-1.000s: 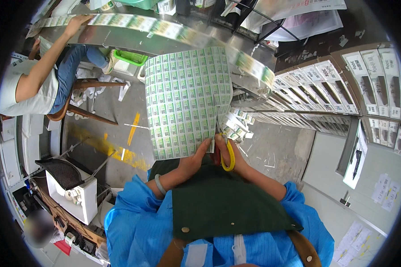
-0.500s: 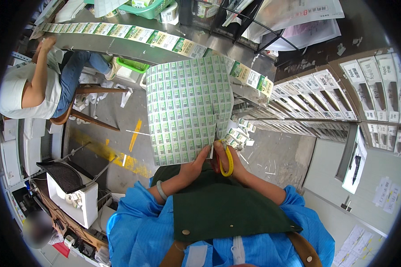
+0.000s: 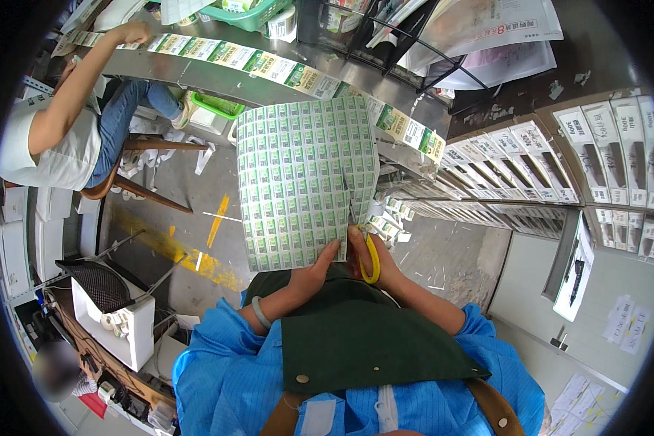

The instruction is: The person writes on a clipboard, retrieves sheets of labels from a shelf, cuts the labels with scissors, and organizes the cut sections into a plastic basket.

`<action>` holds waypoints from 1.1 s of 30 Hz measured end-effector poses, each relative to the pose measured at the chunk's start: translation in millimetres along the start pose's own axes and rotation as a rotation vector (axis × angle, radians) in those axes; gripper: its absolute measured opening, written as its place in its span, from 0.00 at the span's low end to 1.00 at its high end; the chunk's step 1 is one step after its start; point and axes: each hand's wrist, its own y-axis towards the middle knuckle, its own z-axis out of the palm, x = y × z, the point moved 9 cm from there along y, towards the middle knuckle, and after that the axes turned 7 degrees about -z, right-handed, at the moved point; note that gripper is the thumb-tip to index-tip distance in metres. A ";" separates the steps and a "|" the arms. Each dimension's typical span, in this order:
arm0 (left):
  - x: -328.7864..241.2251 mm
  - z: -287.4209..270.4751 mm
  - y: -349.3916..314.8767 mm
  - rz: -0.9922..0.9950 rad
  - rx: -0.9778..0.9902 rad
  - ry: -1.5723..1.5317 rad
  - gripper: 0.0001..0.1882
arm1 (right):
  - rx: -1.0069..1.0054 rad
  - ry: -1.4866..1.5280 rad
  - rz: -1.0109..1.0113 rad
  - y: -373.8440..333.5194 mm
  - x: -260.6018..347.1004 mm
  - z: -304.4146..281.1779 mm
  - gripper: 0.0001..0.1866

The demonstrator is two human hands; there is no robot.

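Observation:
A large sheet of small green-and-white labels (image 3: 291, 182) stands up in front of me, slightly bowed. My left hand (image 3: 314, 276) pinches its lower edge, thumb on the printed face. In my right hand (image 3: 386, 265) is a pair of scissors (image 3: 372, 260) with a yellow handle loop and a reddish one partly hidden by my fingers. The blades point away from me into the sheet near its right side, where a slit runs upward between label columns. A narrow strip of the sheet lies right of the slit.
Beyond the sheet, a metal bench (image 3: 196, 76) carries a long row of printed cards (image 3: 272, 67), a green basket (image 3: 251, 18) and a black wire rack (image 3: 407, 69). White boxes (image 3: 516, 156) fill shelves at the right. At the left a co-worker (image 3: 51, 138) sits on a wooden chair (image 3: 163, 145).
The co-worker's arm has reached forward over the row of cards. My view has shifted slightly; my hands, the scissors and the sheet stay nearly in place.

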 end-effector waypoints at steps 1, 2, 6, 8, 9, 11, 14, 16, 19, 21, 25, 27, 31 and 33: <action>-1.7 0.2 -0.3 0.035 0.001 0.016 0.14 | 0.007 -0.008 -0.004 1.4 -3.0 -0.9 0.27; -0.6 -0.1 -0.4 0.028 -0.003 0.006 0.14 | 0.014 -0.015 -0.008 4.1 -9.3 -2.7 0.27; 0.2 -1.6 -0.1 -0.003 -0.041 -0.044 0.12 | 0.035 -0.004 -0.038 6.7 -11.0 -1.6 0.27; 1.2 -3.3 -0.6 -0.020 -0.061 -0.061 0.10 | 0.039 0.004 -0.022 6.8 -10.0 0.2 0.27; 0.4 -3.5 -0.4 -0.025 -0.066 -0.063 0.10 | 0.039 0.006 -0.015 7.1 -8.7 0.5 0.27; -1.0 -3.1 -0.1 -0.002 -0.060 -0.063 0.10 | 0.037 -0.011 -0.011 7.7 -7.8 0.5 0.27; -2.3 -4.1 -0.3 0.044 -0.044 -0.047 0.10 | 0.022 0.042 -0.020 8.0 -1.0 2.6 0.28; -2.4 -3.9 -0.2 0.020 -0.048 -0.029 0.09 | 0.018 0.060 -0.031 9.3 0.8 2.3 0.28; -3.5 -3.8 0.1 0.020 -0.065 -0.071 0.09 | 0.022 0.035 -0.041 12.4 -1.3 2.0 0.29; -6.0 -3.2 -0.2 0.023 -0.054 -0.068 0.09 | 0.018 0.031 -0.040 12.7 -0.5 2.5 0.29; -6.4 -3.2 -0.2 0.022 -0.047 -0.074 0.09 | 0.032 0.008 -0.051 15.2 -0.7 2.1 0.30; -4.1 -4.0 -0.1 0.016 -0.057 -0.080 0.09 | 0.022 0.001 -0.057 16.7 2.4 2.4 0.30; -1.3 -4.7 -0.4 -0.010 -0.041 -0.081 0.09 | 0.008 -0.025 -0.076 17.2 13.3 2.5 0.30; -3.0 -4.7 -0.7 0.014 -0.049 -0.078 0.08 | 0.009 -0.016 -0.061 18.9 10.8 2.1 0.30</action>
